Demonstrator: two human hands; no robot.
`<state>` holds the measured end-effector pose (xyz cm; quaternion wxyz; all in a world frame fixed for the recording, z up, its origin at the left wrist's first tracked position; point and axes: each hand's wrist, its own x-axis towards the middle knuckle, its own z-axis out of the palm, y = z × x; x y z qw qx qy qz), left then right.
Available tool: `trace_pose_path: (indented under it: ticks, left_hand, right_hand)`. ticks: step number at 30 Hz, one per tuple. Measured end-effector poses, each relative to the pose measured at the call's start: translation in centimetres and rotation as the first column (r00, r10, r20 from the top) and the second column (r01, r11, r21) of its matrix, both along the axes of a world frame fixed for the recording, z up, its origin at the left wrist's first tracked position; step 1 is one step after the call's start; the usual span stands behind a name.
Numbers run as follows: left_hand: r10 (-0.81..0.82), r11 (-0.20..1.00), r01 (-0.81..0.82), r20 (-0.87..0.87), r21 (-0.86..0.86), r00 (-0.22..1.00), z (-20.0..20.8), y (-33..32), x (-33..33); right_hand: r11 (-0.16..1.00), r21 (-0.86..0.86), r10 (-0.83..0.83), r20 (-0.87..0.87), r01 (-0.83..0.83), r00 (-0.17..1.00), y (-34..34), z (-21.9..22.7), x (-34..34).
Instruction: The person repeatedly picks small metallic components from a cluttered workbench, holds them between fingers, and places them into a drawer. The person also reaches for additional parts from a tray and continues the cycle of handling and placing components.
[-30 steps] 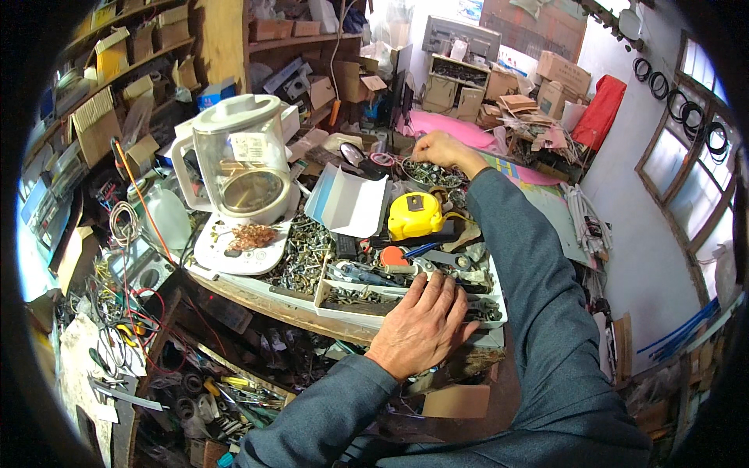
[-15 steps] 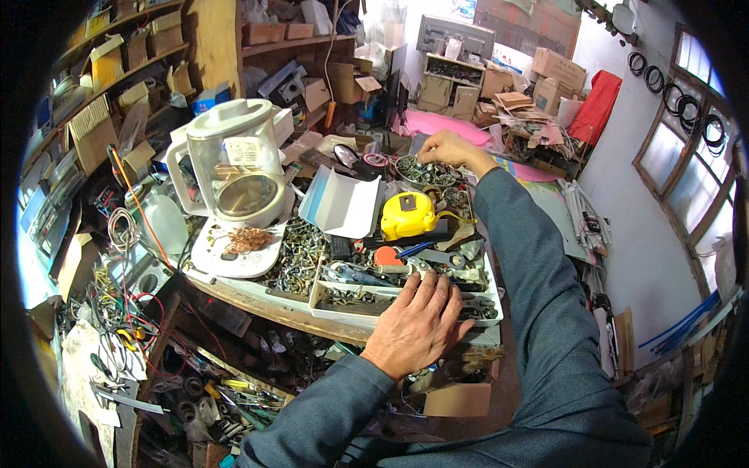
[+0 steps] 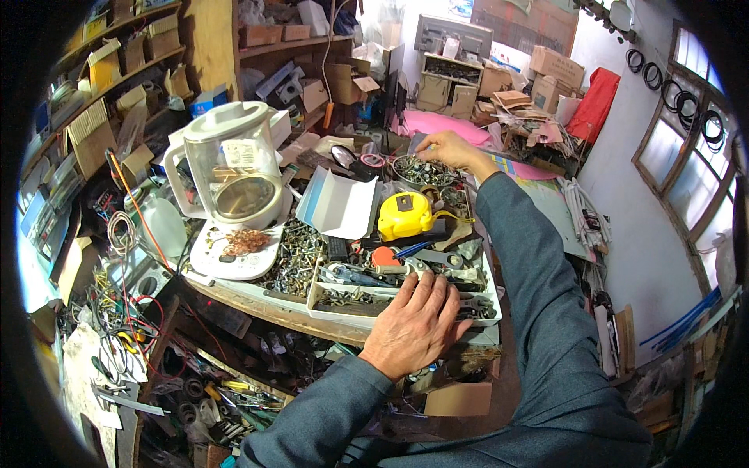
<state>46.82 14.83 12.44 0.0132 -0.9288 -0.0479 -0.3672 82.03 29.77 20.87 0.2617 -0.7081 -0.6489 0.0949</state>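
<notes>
My left hand [image 3: 412, 326] rests, fingers stretched out, on the near edge of a white divided tray [image 3: 331, 313] of tools and small metal parts. At the far end of the bench, my right hand [image 3: 454, 153] reaches over a round bowl [image 3: 425, 173] heaped with screws. Its fingers are bent together at the bowl's left side; whatever they may pinch is too small to make out. Between the hands sit a yellow tape measure [image 3: 406, 216], a blue pen [image 3: 412, 249] and an orange-red disc [image 3: 385, 257]. An opened white box [image 3: 351, 207] lies left of the tape.
A clear jug with a white lid and handle [image 3: 234, 168] stands on a white base [image 3: 234, 257] holding copper-coloured strands. Loose screws [image 3: 300, 253] cover the bench beside it. Crowded shelves [image 3: 156, 58] rise at left; cables [image 3: 129, 304] hang below. A barred window [image 3: 686, 148] is at right.
My right hand has dipped slightly, its fingertips shifting a little left over the bowl of screws. My left hand stays in place on the tray.
</notes>
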Motion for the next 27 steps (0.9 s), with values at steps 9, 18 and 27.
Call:
trace_pose_path:
  ticks: [9, 18, 27]
  left_hand:
    - [0.009, 1.0, -0.009, -0.002, -0.003, 1.0, -0.1, 0.0, -0.1]
    - [0.014, 1.0, -0.014, -0.015, 0.002, 1.0, 0.0, 0.0, -0.1]
    - [0.005, 1.0, -0.005, -0.013, -0.009, 1.0, 0.2, -0.1, 0.0]
  right_hand:
    - [0.99, -0.137, -0.044, 0.0, 0.044, 0.999, -0.1, -0.8, 0.4]
    - [0.997, -0.071, -0.046, -0.193, 0.033, 0.98, -1.3, 0.0, -1.6]
    - [0.996, -0.088, -0.003, -0.393, -0.035, 0.92, -1.6, 0.0, -1.4]
